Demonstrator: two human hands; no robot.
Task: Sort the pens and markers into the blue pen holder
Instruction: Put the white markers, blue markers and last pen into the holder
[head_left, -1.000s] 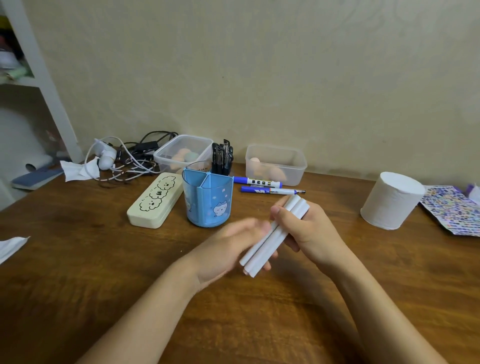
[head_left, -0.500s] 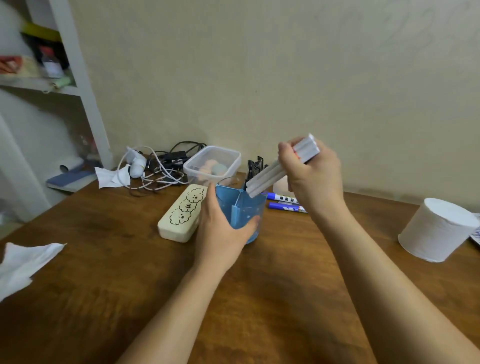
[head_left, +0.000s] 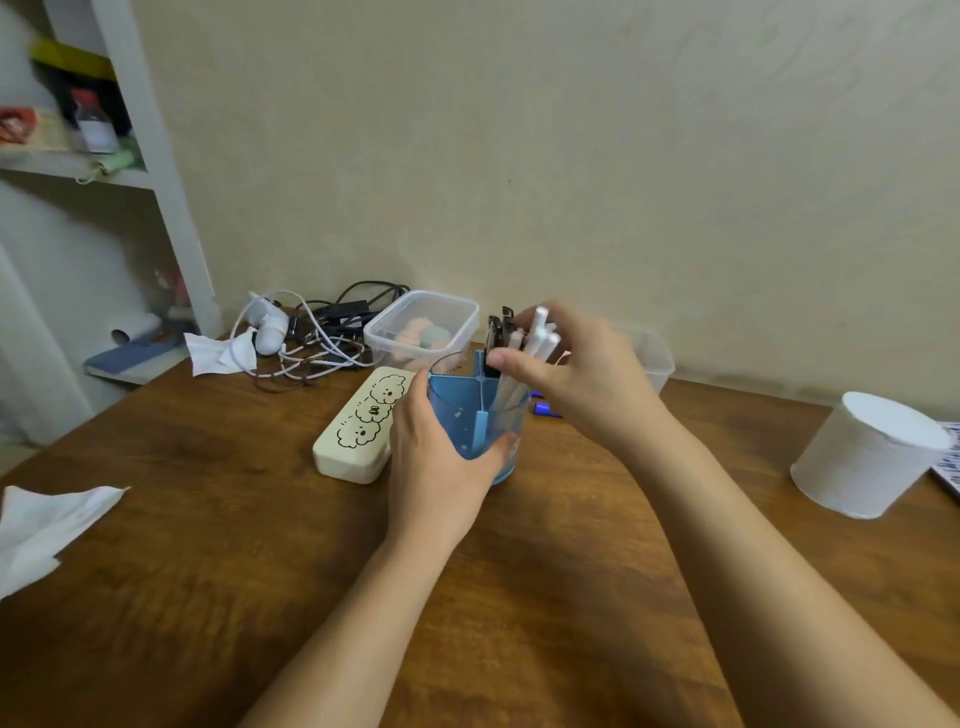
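The blue pen holder (head_left: 465, 410) stands on the wooden table (head_left: 545, 597), divided into compartments. My left hand (head_left: 434, 467) wraps around its front wall. My right hand (head_left: 576, 374) hovers over its right side, fingers closed on a bundle of white pens (head_left: 537, 338) whose lower ends sit inside the right compartment. Black pens (head_left: 497, 332) stick up from the back compartment. Blue markers (head_left: 543, 409) lie on the table behind the holder, mostly hidden by my right hand.
A cream pencil case (head_left: 361, 426) lies just left of the holder. Behind are a clear plastic box (head_left: 421, 327), tangled cables (head_left: 311, 332) and another clear box (head_left: 657, 358). A white paper roll (head_left: 870, 454) stands right; tissue (head_left: 47, 519) lies left.
My right hand swung the white pens from tilted above the holder down into its right compartment. My left hand kept its grip on the holder.
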